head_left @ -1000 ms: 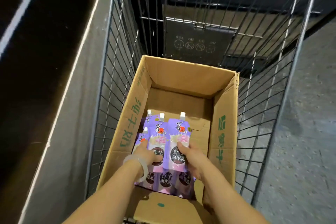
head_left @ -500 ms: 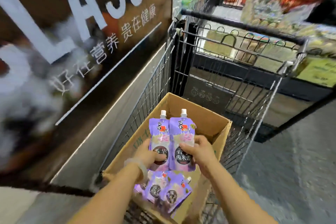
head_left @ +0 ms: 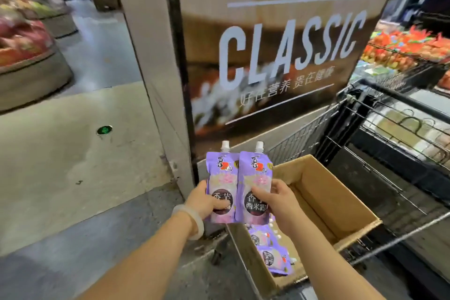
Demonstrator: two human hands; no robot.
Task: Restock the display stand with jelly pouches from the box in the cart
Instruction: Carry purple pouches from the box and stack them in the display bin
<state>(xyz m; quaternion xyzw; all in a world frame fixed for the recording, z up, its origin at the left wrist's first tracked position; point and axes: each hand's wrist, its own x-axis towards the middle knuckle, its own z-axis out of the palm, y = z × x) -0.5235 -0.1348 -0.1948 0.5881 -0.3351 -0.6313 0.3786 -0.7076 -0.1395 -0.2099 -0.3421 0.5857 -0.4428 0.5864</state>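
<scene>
I hold two purple jelly pouches upright, side by side and touching along their inner edges, white spouts up. My left hand (head_left: pixel 207 202) grips the left pouch (head_left: pixel 222 185) near its lower half, thumb across the front label. My right hand (head_left: pixel 277 198) grips the right pouch (head_left: pixel 255 187) the same way, thumb on its face and the other fingers behind. Both grips are closed on their pouches; neither hand is free.

The pouches are clear of the cardboard box (head_left: pixel 341 204), above its near left corner. The box sits in the wire cart (head_left: pixel 389 161) to my right, and more purple pouches (head_left: pixel 270 248) lie in its near end.

Step in hand, as I judge it: carrying a picked pair from box to display. The picking is done; the placing is not yet done.

The display stand's stocking surface is not in view. Ahead is a panel lettered CLASSIC (head_left: pixel 287 53) and a pale post (head_left: pixel 151 61) beside it; whether these belong to the stand I cannot tell.

The next move calls for locating the shelf or hook, then setting the pouches label-forward without letting them slip from my grips.
</scene>
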